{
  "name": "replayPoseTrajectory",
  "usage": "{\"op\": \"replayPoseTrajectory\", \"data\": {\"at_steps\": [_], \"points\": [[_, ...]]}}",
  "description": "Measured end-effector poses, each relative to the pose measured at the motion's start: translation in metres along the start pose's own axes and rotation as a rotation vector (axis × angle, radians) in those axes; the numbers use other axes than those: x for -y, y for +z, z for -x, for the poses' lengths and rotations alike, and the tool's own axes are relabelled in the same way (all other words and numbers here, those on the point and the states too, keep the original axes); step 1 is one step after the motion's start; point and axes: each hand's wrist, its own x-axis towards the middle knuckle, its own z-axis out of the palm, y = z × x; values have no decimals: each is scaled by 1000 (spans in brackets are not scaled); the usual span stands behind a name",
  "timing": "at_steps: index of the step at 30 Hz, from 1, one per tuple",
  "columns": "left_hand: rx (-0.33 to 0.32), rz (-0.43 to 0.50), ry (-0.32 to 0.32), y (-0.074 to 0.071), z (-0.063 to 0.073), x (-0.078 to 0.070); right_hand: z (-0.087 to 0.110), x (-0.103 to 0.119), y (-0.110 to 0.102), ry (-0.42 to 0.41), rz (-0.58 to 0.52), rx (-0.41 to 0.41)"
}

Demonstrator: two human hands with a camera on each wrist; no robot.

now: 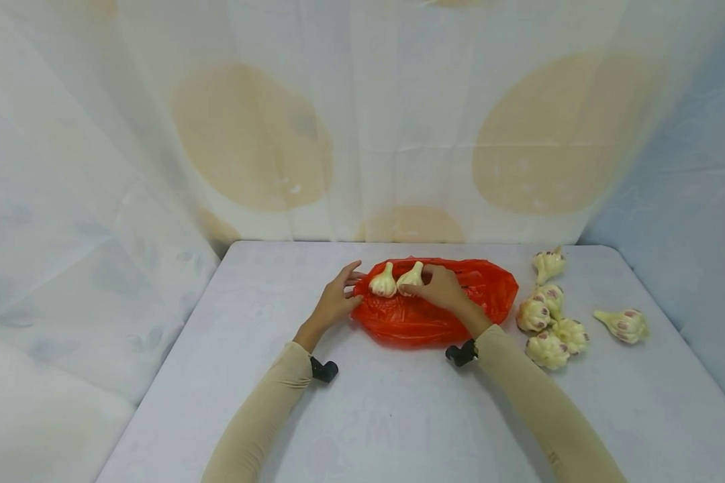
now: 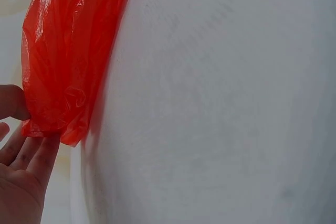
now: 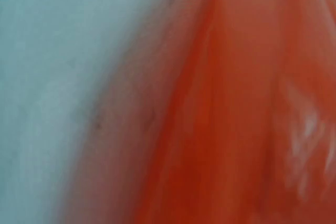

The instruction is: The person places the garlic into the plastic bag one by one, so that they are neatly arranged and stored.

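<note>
A red plastic bag (image 1: pixel 411 330) lies spread on the table in the head view. At its left end, my left hand (image 1: pixel 331 303) holds the edge; the left wrist view has the thumb and fingers of this hand (image 2: pixel 26 182) on either side of the red plastic bag (image 2: pixel 73 61). One garlic bulb (image 1: pixel 383 284) sits on the bag near that hand. Just right of it, my right hand (image 1: pixel 444 290) grips a second garlic bulb (image 1: pixel 409 282) between thumb and fingers. Blurred red plastic (image 3: pixel 236 108) fills much of the right wrist view, where the right fingers are not visible.
Several garlic bulbs (image 1: pixel 546 350) are grouped to the right of the bag. A single garlic bulb (image 1: pixel 627 326) lies farther right on the white table (image 1: pixel 362 416). Behind the table's back edge hangs a pale curtain (image 1: pixel 399 134) with tan circles.
</note>
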Motion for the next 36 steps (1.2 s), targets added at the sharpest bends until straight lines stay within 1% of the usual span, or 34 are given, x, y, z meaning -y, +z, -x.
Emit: {"op": "replayPoseTrajectory", "data": {"at_steps": [3,7,11,14,16,19,24,31,36], "points": [[-3,0,-6,-1,1,1,0,0,0,-11,-2,21],[1,7,4,-1,0,2,1,-1,-3,-31,15,46],[-4,0,9,-1,-2,3,2,-3,-3,-69,15,52],[-6,-3,12,0,-2,3,2,-4,-1,-70,-3,35],[-4,-1,14,0,-2,2,2,-4,0,-57,-8,20],[-2,-3,15,0,-2,2,2,-4,2,-44,8,-1],[-4,-10,12,0,-3,1,0,-5,3,-38,18,-6],[-9,-7,13,0,-2,1,1,-8,5,-77,-17,-11],[-7,-8,11,-1,-1,3,1,-10,7,-103,-7,-5]]}}
